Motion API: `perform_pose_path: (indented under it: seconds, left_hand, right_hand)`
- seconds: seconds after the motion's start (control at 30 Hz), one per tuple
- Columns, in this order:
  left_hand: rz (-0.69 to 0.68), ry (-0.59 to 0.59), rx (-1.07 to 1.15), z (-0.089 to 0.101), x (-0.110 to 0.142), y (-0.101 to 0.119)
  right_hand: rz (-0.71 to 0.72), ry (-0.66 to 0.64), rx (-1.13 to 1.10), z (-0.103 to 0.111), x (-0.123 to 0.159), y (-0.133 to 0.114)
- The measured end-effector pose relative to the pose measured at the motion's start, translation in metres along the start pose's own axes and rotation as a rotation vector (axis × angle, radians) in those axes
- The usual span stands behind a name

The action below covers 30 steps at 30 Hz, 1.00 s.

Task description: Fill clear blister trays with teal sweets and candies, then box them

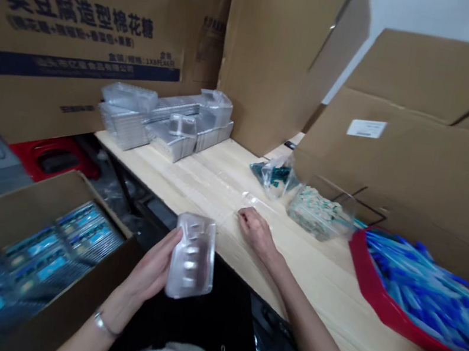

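My left hand [153, 264] grips a clear plastic blister tray [192, 258] by its left edge, in front of the table's near edge. The tray has several moulded ridges and appears to have nothing in it. My right hand [256, 230] rests low over the wooden tabletop with its fingers curled together; whether anything small is between them is hidden. Just beyond its fingertips lies a thin transparent plastic piece [259, 201]. To its right stands a clear container [320, 214] full of small pale green and beige pieces.
Stacks of clear trays [173, 138] stand at the table's far left. A plastic bag [278, 175] holds dark green pieces. At right is a red basin [371, 288] of blue pointed items. A carton [80, 185] of packaged goods sits lower left. Large cardboard sheets [274, 44] wall the back.
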<state>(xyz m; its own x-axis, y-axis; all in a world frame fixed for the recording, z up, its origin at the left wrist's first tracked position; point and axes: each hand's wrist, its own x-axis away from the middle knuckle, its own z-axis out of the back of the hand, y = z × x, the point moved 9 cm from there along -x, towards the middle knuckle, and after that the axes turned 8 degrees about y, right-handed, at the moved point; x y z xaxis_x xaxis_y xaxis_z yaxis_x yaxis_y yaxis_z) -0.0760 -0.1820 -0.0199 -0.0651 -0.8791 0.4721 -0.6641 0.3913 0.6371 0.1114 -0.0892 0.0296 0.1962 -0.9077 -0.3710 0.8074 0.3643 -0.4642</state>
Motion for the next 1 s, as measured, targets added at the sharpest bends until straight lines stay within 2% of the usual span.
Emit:
perform_pose_path:
  seconds: [0.07, 0.13, 0.23, 0.3, 0.43, 0.57, 0.67, 0.73, 0.83, 0.93, 1.0]
  left_hand:
    - [-0.04, -0.046, -0.023, -0.011, 0.003, 0.0]
    - [-0.056, -0.089, -0.047, -0.019, 0.005, -0.003]
    - [-0.096, -0.129, -0.084, -0.025, 0.006, -0.008]
    - [-0.146, -0.131, -0.13, -0.026, 0.006, -0.01]
    - [-0.255, -0.106, -0.25, -0.027, 0.006, -0.01]
    - [-0.314, -0.107, -0.328, -0.03, 0.007, -0.009]
    - [-0.265, -0.123, -0.302, -0.03, 0.006, -0.011]
    - [-0.189, -0.11, -0.254, -0.025, 0.005, -0.013]
    - [-0.08, -0.054, -0.187, -0.009, 0.003, -0.011]
    - [-0.059, -0.002, -0.136, 0.008, 0.001, -0.001]
    - [-0.069, 0.017, -0.114, 0.017, 0.001, 0.007]
  right_hand:
    - [-0.099, -0.021, -0.389, -0.002, 0.012, -0.027]
    - [-0.195, -0.159, -0.695, -0.015, 0.026, -0.058]
    - [-0.308, -0.291, -0.912, -0.028, 0.038, -0.091]
    - [-0.384, -0.283, -0.967, -0.032, 0.038, -0.093]
    - [-0.477, -0.274, -0.989, -0.037, 0.034, -0.081]
    - [-0.466, -0.253, -0.957, -0.041, 0.034, -0.076]
    - [-0.429, -0.217, -0.955, -0.038, 0.035, -0.073]
    - [-0.418, -0.192, -0.949, -0.026, 0.037, -0.067]
    - [-0.398, -0.171, -0.85, 0.016, 0.042, -0.054]
    - [-0.268, -0.175, -0.525, 0.068, 0.045, -0.054]
    - [-0.08, -0.202, -0.227, 0.084, 0.044, -0.066]
